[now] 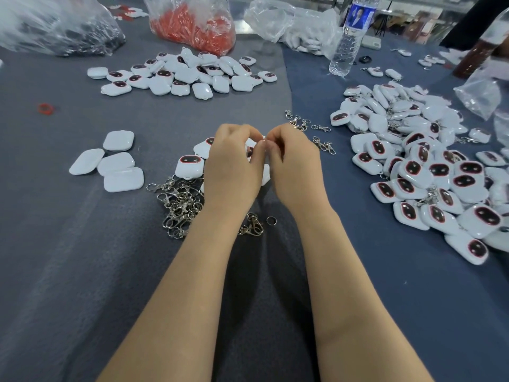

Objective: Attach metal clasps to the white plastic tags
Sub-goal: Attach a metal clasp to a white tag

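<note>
Nearest, below the left wrist, loose metal clasps [179, 205] lie within easy reach. The left hand [231, 164] grips a white tag [252, 142], probably to steady it. The right hand [293, 166] pinches at it, but what it holds is hidden. Clasped tags [427, 172] are piled farther right, and they block nothing.
</note>
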